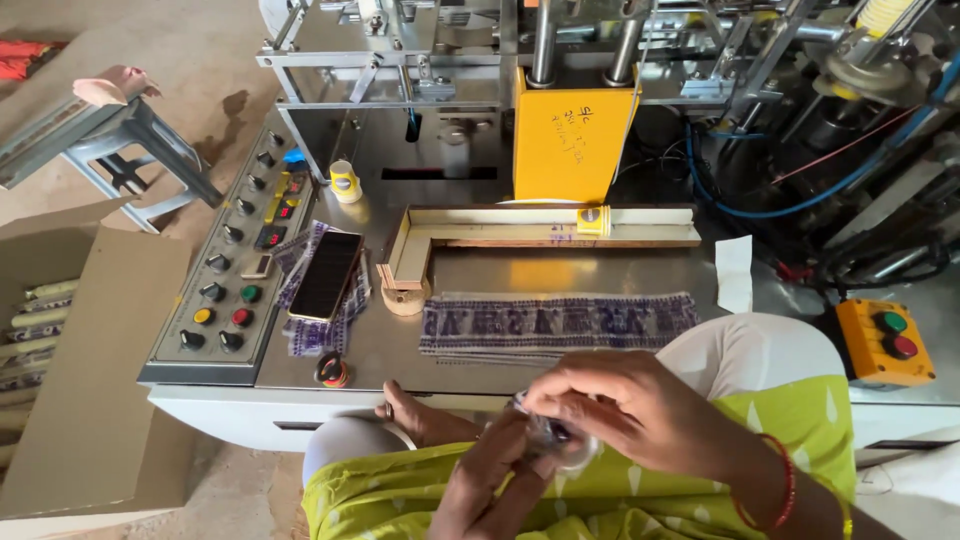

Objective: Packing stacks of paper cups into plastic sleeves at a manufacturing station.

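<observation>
Right hand and left hand meet over the lap, just below the counter's near edge — fingers of both pinching a small clear packet, its long axis unreadable. The printed strip lies along that edge — nearer the right hand. Phone sits left.

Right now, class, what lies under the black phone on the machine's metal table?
The phone rests on a small pile of clear wrappers with purple print, whose edges stick out around it. Whatever lies directly beneath the phone's middle is covered.
</observation>
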